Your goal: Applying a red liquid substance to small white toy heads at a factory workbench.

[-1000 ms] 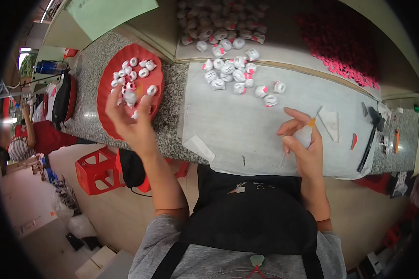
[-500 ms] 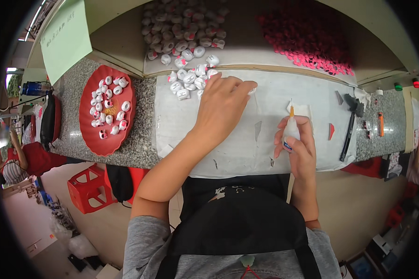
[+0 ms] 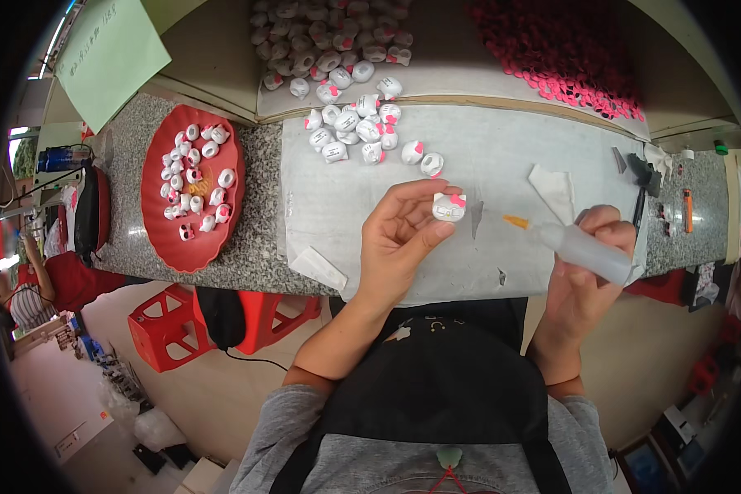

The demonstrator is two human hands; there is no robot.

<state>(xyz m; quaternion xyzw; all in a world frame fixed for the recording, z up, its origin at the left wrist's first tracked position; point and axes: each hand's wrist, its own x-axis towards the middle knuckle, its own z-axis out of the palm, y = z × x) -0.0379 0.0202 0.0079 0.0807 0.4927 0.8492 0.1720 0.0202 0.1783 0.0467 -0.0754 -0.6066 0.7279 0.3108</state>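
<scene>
Your left hand [image 3: 397, 237] pinches a white figurine head [image 3: 449, 209] at frame centre; your right hand [image 3: 586, 284] grips a squeeze bottle [image 3: 591, 253], nozzle apart from it. A few dish heads [image 3: 186, 232] in the red dish [image 3: 179, 255] at left wear dark pieces; yours shows none.

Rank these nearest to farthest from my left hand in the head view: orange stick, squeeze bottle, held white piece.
1. White piece: in the left hand.
2. Squeeze bottle: in the right hand.
3. Orange stick: far right, on the counter.
</scene>
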